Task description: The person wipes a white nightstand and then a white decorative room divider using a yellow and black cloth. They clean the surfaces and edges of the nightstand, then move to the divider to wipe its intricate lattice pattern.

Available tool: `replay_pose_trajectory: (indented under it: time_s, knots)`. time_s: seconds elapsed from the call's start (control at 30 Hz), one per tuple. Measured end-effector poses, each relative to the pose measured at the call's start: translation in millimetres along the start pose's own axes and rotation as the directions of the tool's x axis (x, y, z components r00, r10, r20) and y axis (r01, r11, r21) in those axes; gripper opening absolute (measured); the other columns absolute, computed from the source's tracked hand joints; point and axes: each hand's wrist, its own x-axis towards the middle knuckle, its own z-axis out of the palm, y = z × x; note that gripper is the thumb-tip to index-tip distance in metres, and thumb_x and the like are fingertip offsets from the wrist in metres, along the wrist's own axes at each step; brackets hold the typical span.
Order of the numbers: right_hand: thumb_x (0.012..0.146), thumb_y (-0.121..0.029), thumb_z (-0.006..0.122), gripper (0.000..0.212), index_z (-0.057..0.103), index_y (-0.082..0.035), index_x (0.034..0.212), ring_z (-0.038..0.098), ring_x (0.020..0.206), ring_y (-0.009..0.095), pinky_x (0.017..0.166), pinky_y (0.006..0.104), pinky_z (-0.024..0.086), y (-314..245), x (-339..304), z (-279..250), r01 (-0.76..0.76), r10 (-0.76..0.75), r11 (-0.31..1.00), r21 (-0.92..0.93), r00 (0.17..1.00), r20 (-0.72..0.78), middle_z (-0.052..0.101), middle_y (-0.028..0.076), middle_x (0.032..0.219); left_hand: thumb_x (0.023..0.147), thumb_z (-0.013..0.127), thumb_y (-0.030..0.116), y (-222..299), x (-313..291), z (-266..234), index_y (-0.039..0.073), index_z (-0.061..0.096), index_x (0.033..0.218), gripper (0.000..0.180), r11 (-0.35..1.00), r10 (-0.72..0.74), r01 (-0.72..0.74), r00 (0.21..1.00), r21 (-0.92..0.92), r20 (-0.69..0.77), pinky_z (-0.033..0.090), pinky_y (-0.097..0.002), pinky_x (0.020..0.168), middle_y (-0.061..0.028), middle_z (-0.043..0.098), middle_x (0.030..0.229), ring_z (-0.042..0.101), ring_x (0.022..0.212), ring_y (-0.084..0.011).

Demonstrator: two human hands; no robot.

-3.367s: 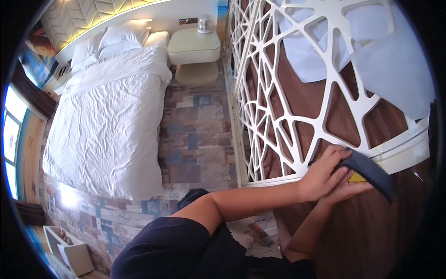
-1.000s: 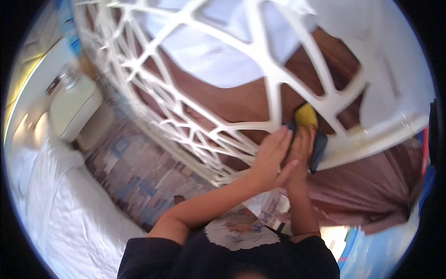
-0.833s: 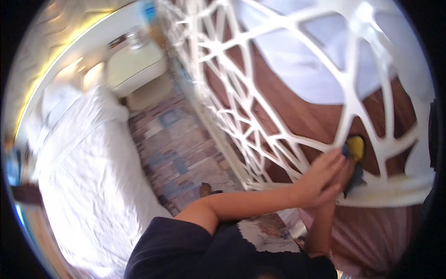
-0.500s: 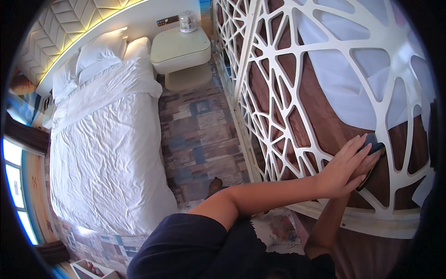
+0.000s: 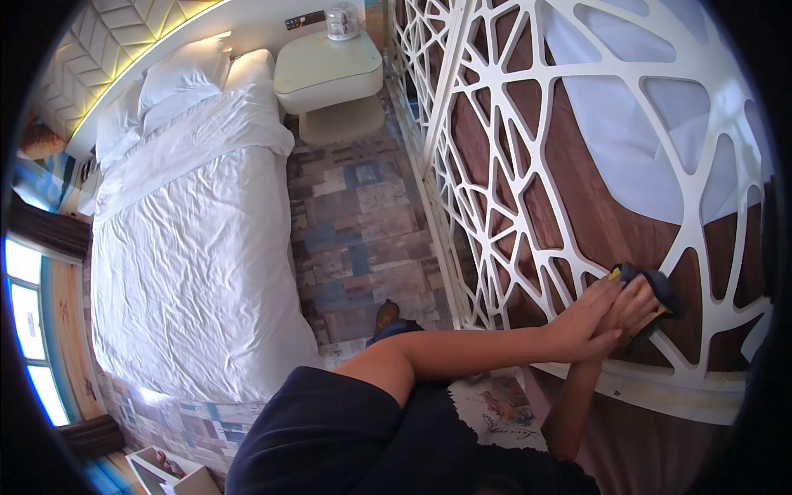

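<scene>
A dark grey-blue cloth with yellow edging [image 5: 662, 290] is bunched in my hands against the lower right of a white web-patterned lattice screen [image 5: 540, 78]. My right hand [image 5: 637, 304] is closed on the cloth, its fingers bent over it. My left hand [image 5: 575, 332] reaches across from the left and overlaps my right hand. Its fingertips meet the yellow edge of the cloth. Part of the left grip is hidden where the two hands overlap. The cloth touches a strut near the screen's bottom rail [image 5: 660, 398].
Behind the lattice lie brown fabric [image 5: 569, 190] and a white sheet [image 5: 627, 157]. To the left stands a bed with white bedding [image 5: 190, 256], with a rounded bedside table [image 5: 326, 70] carrying a clear-domed object [image 5: 342, 21]. A patchwork-patterned floor [image 5: 359, 214] runs between bed and screen.
Both hands and the cloth have moved slightly left and down along the lattice. More of the cloth's yellow edging shows. The view has shifted a little, and a brown shoe shows more fully.
</scene>
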Motion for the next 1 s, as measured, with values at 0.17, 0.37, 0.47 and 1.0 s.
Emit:
replay_pose_trajectory:
  time_s: [0.17, 0.37, 0.47, 1.0]
  knots:
    - [0.096, -0.026, 0.056, 0.047, 0.045, 0.004, 0.131, 0.047, 0.122, 0.036, 0.104, 0.0464, 0.04, -18.6, -11.1, 26.8, -0.005, -0.051, 0.946, 0.324, 0.985, 0.164, 0.05, 0.024, 0.125, 0.089, 0.066, 0.022, -27.7, -1.3, -4.4, -0.01, 0.025, 0.145, 0.077, 0.982, -0.171, 0.176, 0.982, 0.066, -0.077, 0.027, -0.0454, 0.115, -0.0344, 0.033, 0.145, 0.032, 0.137, -0.0484]
    - [0.095, -0.023, 0.055, 0.042, 0.046, 0.004, 0.126, 0.049, 0.115, 0.035, 0.1, 0.046, 0.041, -47.7, -3.4, 44.1, -0.056, -0.066, 0.893, 0.447, 0.965, 0.253, 0.052, 0.022, 0.119, 0.092, 0.062, 0.024, -49.1, -1.8, -31.7, -0.01, 0.018, 0.149, 0.08, 0.944, -0.326, 0.327, 0.945, 0.046, -0.037, 0.027, -0.0432, 0.116, -0.0348, 0.029, 0.148, 0.031, 0.139, -0.0461]
    - [0.095, -0.021, 0.055, 0.039, 0.047, 0.003, 0.123, 0.05, 0.112, 0.034, 0.098, 0.0458, 0.042, -41.7, -6.7, 38.2, -0.102, -0.041, 0.887, 0.451, 0.954, 0.295, 0.053, 0.022, 0.117, 0.093, 0.062, 0.023, -42.6, -13.5, -35.5, -0.008, 0.015, 0.151, 0.081, 0.923, -0.381, 0.384, 0.922, -0.031, 0.071, 0.025, -0.0407, 0.117, -0.0327, 0.027, 0.151, 0.028, 0.142, -0.0426]
    - [0.092, -0.014, 0.053, 0.025, 0.051, 0.003, 0.109, 0.056, 0.094, 0.031, 0.087, 0.0447, 0.045, -133.6, 44.5, 121.6, -0.439, 0.19, 0.727, 0.527, 0.868, 0.459, 0.058, 0.018, 0.102, 0.099, 0.057, 0.025, -110.7, 1.8, -86.3, 0.003, 0.025, 0.152, 0.066, 0.808, -0.494, 0.44, 0.868, -0.392, -0.044, 0.031, -0.0351, 0.112, -0.0157, 0.032, 0.152, 0.037, 0.137, -0.0243]
